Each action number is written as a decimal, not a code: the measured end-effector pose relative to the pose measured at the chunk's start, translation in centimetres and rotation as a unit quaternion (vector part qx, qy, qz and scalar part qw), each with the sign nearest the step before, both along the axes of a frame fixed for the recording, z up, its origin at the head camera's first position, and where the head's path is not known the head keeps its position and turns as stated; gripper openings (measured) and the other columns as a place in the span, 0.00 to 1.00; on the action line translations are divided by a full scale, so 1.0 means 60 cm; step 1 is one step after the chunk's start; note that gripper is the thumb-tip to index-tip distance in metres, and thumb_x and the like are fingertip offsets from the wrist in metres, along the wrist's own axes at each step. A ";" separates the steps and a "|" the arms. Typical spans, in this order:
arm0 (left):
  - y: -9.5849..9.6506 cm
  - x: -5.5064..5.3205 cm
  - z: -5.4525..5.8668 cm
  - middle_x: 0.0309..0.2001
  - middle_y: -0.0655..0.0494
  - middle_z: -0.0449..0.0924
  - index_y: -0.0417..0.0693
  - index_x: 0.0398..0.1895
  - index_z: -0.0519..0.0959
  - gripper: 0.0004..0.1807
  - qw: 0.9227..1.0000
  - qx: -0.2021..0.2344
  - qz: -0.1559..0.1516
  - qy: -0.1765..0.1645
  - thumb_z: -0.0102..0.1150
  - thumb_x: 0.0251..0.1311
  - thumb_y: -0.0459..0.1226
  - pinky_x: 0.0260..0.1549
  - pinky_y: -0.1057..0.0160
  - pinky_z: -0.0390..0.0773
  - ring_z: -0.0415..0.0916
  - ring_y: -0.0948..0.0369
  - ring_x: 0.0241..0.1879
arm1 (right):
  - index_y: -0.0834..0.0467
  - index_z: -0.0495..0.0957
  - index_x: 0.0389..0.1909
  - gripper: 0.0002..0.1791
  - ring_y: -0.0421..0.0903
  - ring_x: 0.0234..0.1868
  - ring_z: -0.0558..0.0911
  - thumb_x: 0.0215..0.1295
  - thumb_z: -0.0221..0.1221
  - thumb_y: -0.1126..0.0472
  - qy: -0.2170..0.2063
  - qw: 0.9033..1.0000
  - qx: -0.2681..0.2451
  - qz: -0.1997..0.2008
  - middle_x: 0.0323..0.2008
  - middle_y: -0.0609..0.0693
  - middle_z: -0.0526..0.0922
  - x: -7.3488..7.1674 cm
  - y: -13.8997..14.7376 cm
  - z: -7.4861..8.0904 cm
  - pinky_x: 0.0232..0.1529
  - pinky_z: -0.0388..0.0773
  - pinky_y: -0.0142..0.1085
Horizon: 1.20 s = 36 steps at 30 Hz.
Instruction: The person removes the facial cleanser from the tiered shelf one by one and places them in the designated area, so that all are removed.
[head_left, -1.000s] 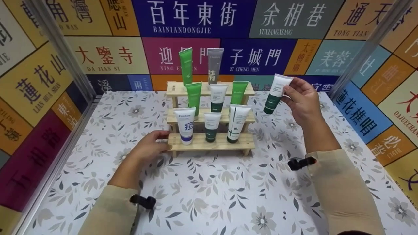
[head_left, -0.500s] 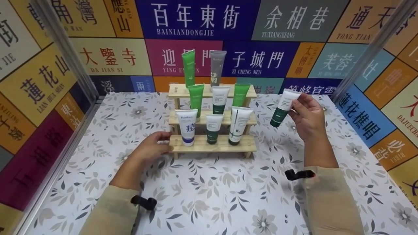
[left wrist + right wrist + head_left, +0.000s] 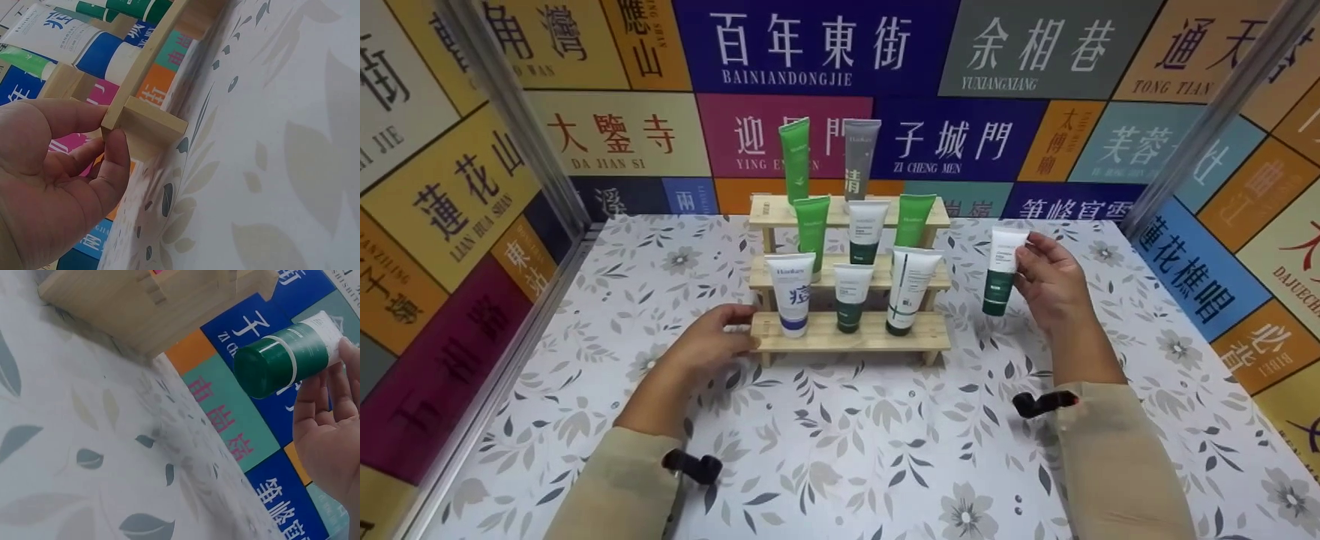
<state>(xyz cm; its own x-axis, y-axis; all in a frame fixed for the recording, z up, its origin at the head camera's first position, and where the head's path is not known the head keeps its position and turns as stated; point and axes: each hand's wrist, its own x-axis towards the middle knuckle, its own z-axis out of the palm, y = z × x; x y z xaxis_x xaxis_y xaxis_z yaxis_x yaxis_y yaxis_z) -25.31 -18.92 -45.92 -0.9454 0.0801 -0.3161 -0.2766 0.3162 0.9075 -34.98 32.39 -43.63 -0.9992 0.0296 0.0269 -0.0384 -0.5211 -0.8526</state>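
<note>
My right hand [image 3: 1054, 281] pinches a white tube with a dark green cap end [image 3: 1000, 274] by its upper edge, to the right of a three-step wooden display rack [image 3: 851, 341]. The tube hangs nearly upright, cap down; its green cap [image 3: 264, 365] shows in the right wrist view. My left hand [image 3: 716, 337] is at the left end of the lowest step. In the left wrist view, thumb and forefinger of that hand [image 3: 67, 169] pinch the corner of the wooden step [image 3: 146, 56].
On the bottom step stand a white-and-blue tube [image 3: 791, 292], a small white-and-green tube [image 3: 852, 296] and a larger white tube [image 3: 911, 292]. Green tubes [image 3: 811, 232] and another white-and-green tube [image 3: 868, 229] stand mid-step. A green tube [image 3: 795, 161] and grey tube [image 3: 860, 161] stand on top.
My right hand has lowered the tube toward the table, and the tube has turned from slanted to nearly upright. My left hand stays at the rack's lowest step.
</note>
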 end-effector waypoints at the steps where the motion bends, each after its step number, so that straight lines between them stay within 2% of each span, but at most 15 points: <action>1: 0.000 0.000 -0.001 0.76 0.44 0.69 0.43 0.79 0.67 0.37 1.000 0.003 -0.001 0.000 0.63 0.64 0.30 0.63 0.55 0.82 0.78 0.48 0.65 | 0.54 0.81 0.53 0.13 0.42 0.38 0.86 0.72 0.65 0.69 -0.011 1.000 -0.001 0.008 0.44 0.47 0.87 -0.001 0.004 -0.005 0.41 0.84 0.33; 6: 0.001 0.002 0.000 0.77 0.48 0.70 0.48 0.79 0.67 0.37 1.000 -0.017 0.006 -0.017 0.64 0.65 0.32 0.68 0.53 0.78 0.76 0.50 0.69 | 0.50 0.82 0.52 0.14 0.42 0.39 0.85 0.71 0.67 0.68 -0.089 0.996 0.020 0.019 0.42 0.44 0.88 -0.007 0.018 -0.027 0.43 0.83 0.33; 11: 0.002 0.005 0.005 0.77 0.51 0.70 0.51 0.79 0.67 0.37 0.999 -0.019 0.011 -0.027 0.64 0.66 0.34 0.70 0.52 0.76 0.76 0.51 0.70 | 0.46 0.81 0.56 0.20 0.41 0.43 0.83 0.66 0.73 0.64 -0.166 0.984 0.066 0.025 0.45 0.41 0.86 -0.015 0.023 -0.040 0.45 0.81 0.33; 14: 0.001 0.006 0.006 0.77 0.52 0.70 0.52 0.78 0.68 0.37 0.999 -0.016 0.012 -0.026 0.65 0.65 0.34 0.70 0.52 0.76 0.75 0.51 0.70 | 0.45 0.79 0.58 0.23 0.42 0.43 0.84 0.66 0.73 0.63 -0.193 0.977 0.080 0.033 0.46 0.41 0.86 -0.019 0.024 -0.045 0.45 0.81 0.34; 20: -0.001 0.003 0.004 0.76 0.52 0.71 0.51 0.78 0.69 0.36 1.000 -0.011 0.012 -0.024 0.65 0.65 0.33 0.69 0.53 0.76 0.75 0.51 0.69 | 0.45 0.76 0.62 0.29 0.42 0.44 0.84 0.63 0.76 0.61 -0.211 0.972 0.099 0.036 0.44 0.41 0.87 -0.021 0.023 -0.049 0.45 0.82 0.34; 24: -0.001 0.000 0.004 0.76 0.52 0.71 0.52 0.78 0.69 0.36 0.999 -0.018 0.011 -0.026 0.65 0.66 0.34 0.69 0.54 0.76 0.75 0.52 0.69 | 0.46 0.76 0.62 0.28 0.42 0.42 0.84 0.63 0.75 0.62 -0.202 0.973 0.106 0.031 0.42 0.42 0.88 -0.023 0.021 -0.051 0.45 0.82 0.33; 32: -0.002 0.000 0.002 0.76 0.49 0.70 0.48 0.78 0.69 0.36 1.000 -0.017 0.001 -0.008 0.63 0.65 0.33 0.60 0.59 0.79 0.77 0.52 0.65 | 0.48 0.75 0.67 0.31 0.39 0.45 0.87 0.65 0.74 0.63 -0.193 0.973 0.120 0.031 0.44 0.41 0.89 -0.022 0.018 -0.052 0.49 0.84 0.32; 36: -0.003 0.001 0.004 0.76 0.49 0.70 0.49 0.78 0.69 0.36 1.000 -0.025 0.001 -0.009 0.64 0.64 0.33 0.61 0.58 0.79 0.77 0.52 0.66 | 0.49 0.74 0.71 0.34 0.39 0.46 0.87 0.66 0.73 0.64 -0.191 0.972 0.130 0.035 0.45 0.41 0.89 -0.024 0.017 -0.053 0.51 0.84 0.32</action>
<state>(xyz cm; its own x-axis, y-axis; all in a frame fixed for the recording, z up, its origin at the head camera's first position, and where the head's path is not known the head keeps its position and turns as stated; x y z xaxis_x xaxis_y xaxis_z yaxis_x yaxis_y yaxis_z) -25.25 -19.08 -45.68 -0.9400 0.0616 -0.3357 -0.2926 0.3610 0.8855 -36.45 33.44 -46.83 -0.9372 0.0031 -0.3487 0.3344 -0.2753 -0.9013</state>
